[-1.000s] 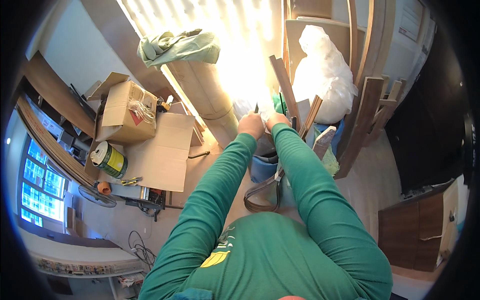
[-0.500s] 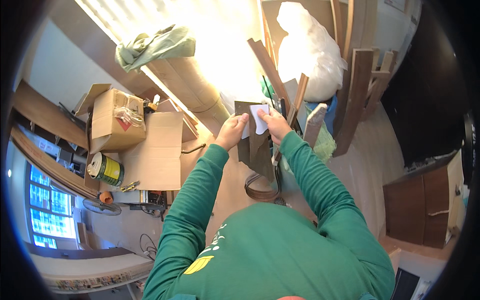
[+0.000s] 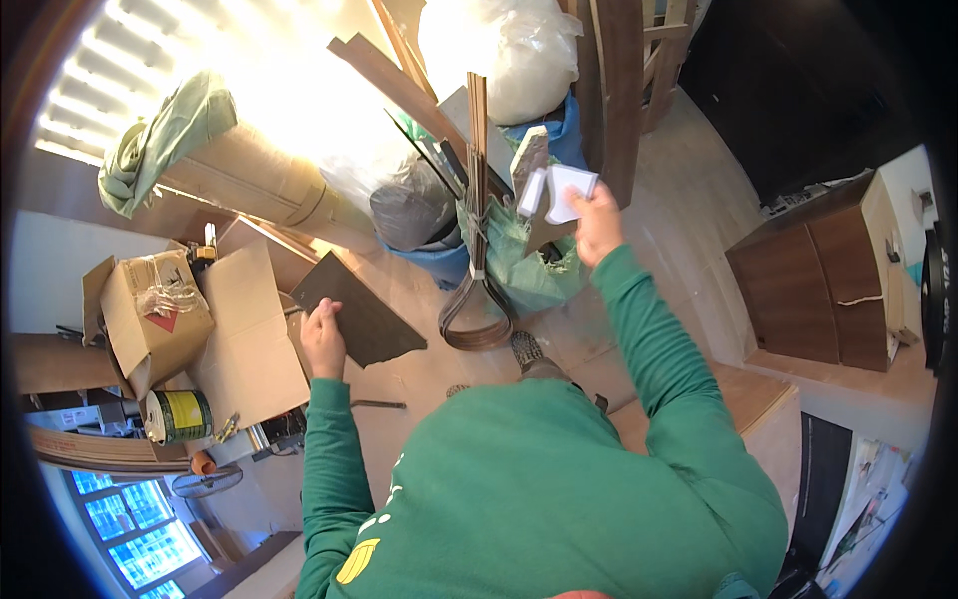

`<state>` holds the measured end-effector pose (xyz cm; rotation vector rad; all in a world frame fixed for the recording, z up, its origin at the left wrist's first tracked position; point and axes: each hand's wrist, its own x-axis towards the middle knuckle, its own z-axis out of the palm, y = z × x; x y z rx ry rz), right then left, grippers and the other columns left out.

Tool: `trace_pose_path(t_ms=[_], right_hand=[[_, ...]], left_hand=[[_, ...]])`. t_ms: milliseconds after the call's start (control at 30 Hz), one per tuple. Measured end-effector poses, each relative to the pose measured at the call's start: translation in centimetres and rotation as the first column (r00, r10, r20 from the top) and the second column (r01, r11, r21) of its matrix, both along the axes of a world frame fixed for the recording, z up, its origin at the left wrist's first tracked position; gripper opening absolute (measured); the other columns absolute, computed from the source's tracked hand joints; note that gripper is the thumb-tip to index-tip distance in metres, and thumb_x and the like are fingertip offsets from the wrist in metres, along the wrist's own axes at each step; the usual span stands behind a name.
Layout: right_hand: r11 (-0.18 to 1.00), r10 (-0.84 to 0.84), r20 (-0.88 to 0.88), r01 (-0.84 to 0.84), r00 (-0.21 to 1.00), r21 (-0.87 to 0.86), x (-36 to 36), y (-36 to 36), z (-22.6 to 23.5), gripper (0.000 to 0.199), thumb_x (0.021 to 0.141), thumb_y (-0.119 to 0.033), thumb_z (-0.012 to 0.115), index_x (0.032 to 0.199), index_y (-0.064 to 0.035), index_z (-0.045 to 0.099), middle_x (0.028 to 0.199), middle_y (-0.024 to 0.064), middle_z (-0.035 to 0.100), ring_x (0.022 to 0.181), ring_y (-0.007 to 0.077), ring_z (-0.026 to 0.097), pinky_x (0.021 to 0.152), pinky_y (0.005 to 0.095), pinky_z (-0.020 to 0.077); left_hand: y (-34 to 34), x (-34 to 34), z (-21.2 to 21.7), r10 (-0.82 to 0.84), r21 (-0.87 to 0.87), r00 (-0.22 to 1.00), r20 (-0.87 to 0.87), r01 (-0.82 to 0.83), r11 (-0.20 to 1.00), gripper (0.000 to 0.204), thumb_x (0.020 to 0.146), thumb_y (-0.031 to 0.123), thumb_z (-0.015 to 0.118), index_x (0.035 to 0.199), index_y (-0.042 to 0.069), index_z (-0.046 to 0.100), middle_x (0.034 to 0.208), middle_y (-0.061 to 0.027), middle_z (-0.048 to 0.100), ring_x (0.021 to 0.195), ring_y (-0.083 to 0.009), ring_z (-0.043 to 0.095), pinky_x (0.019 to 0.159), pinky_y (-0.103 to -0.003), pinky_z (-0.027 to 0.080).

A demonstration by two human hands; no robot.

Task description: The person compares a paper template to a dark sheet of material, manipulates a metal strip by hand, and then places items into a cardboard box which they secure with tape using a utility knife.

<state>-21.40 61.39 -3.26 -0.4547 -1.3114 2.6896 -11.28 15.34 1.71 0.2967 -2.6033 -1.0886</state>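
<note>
My left hand [image 3: 323, 337] grips a dark brown sheet [image 3: 371, 317] by its left edge. The sheet has a ragged lower edge and is held over the floor beside the opened cardboard. Out to the right, my right hand [image 3: 599, 222] is closed on a white piece [image 3: 571, 190] with a curved edge, paper or thin board. A narrow white strip [image 3: 534, 192] shows beside it; whether I hold that too is unclear. Between my hands stands a bundle of thin brown strips [image 3: 477, 190], looped at the bottom and tied.
A cardboard box [image 3: 165, 314], a flattened carton [image 3: 251, 344] and a yellow-labelled can [image 3: 178, 416] are at left. Dark bags [image 3: 411, 205], a green sack [image 3: 534, 275] and upright boards [image 3: 614, 100] stand ahead. A brown cabinet [image 3: 808, 290] is at right. My shoe [image 3: 526, 346] is near the strip loop.
My hands have moved apart, the left one down and left with the dark sheet, the right one out to the right with the white piece. My view has turned rightward.
</note>
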Motion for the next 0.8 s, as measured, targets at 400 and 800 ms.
trace_pose_path(t_ms=[400, 800], right_hand=[[0.63, -0.459, 0.319, 0.051, 0.829, 0.775, -3.6, -0.6, -11.9, 0.025, 0.089, -0.009, 0.06, 0.111, 0.0002, 0.055, 0.114, 0.0252, 0.064, 0.105, 0.0398, 0.064, 0.09, 0.0464, 0.0498], [0.313, -0.041, 0.575, -0.536, 0.817, 0.784, -2.0, 1.6, -17.9, 0.043, 0.083, -0.021, 0.071, 0.119, -0.0018, 0.058, 0.113, 0.0225, 0.065, 0.109, 0.0399, 0.061, 0.095, 0.0472, 0.0484]], left_hand=[[-8.1, 12.7, -3.6, 0.402, -0.151, 0.904, 0.147, -0.381, 0.912, 0.049, 0.103, 0.041, 0.052, 0.09, 0.0, 0.074, 0.087, -0.0148, 0.066, 0.092, -0.0251, 0.059, 0.086, -0.036, 0.047], [-7.5, 13.9, -4.3, 0.331, -0.145, 0.933, 0.14, -0.311, 0.939, 0.038, 0.1, 0.033, 0.061, 0.093, -0.002, 0.074, 0.098, -0.0154, 0.065, 0.091, -0.0258, 0.062, 0.084, -0.037, 0.049]])
